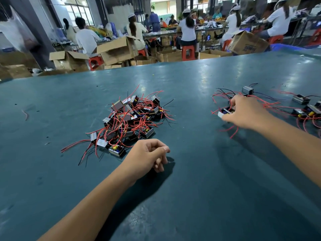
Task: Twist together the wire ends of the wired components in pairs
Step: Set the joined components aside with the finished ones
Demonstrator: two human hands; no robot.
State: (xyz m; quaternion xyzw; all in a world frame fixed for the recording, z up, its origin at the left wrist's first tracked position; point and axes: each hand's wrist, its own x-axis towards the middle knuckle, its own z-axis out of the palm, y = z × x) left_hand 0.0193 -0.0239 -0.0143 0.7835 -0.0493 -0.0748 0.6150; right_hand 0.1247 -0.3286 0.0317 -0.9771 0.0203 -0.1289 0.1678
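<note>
One green work table carries two groups of wired components. The main pile lies at centre-left: small boxed units tangled in red and black leads; the units overlap too densely for an exact count, but well over a dozen are visible.

The second group is spread along the right side. Five loose units can be counted there, plus the one in hand; the frame edge cuts off any more.

The left hand rests on the table just in front of the main pile, fingers curled inward, holding nothing visible.

The right hand reaches over the second group and grips one component at its fingertips, red leads trailing beneath.

Behind the table, about ten seated workers, four red stools and several open cardboard boxes are visible.
</note>
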